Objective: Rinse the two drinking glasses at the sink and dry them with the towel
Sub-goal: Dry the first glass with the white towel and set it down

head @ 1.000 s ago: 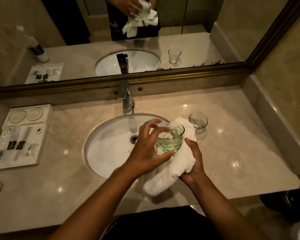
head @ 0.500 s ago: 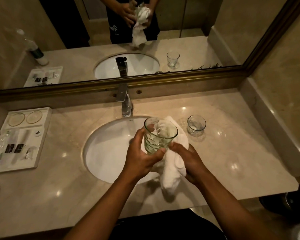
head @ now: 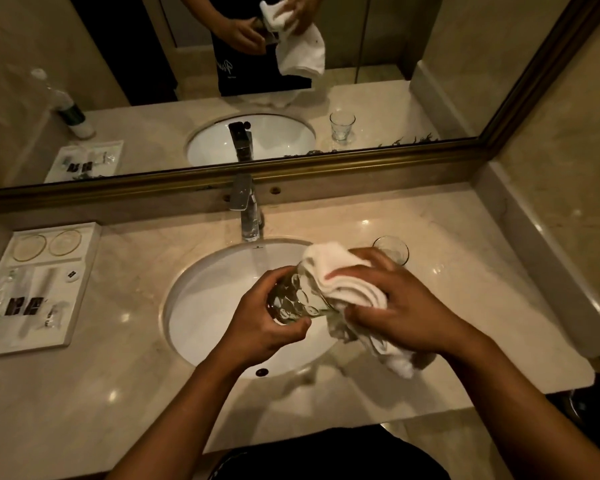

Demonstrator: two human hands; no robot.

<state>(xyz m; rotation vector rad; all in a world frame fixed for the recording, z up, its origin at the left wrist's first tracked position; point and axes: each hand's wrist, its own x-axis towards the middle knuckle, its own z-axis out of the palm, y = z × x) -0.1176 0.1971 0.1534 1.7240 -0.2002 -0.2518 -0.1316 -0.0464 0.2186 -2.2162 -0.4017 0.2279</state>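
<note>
Over the sink [head: 201,306], the glass [head: 293,299], upright a moment ago, now lies tilted in the curled left hand [head: 257,327], while the right hand [head: 392,306] grips the towel [head: 340,282] bunched over its mouth. Drying has likely moved inside; the second glass [head: 394,249] waits on the far worktop [head: 465,289].

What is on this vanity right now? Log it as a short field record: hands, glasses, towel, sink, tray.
left hand: grips the patterned glass, tipped on its side over the sink
right hand: holds the white towel against the glass mouth
second glass: upright on the counter, right of the basin, partly hidden by the right hand
faucet: behind the basin; no water seen running
amenity tray: left on the counter
</note>
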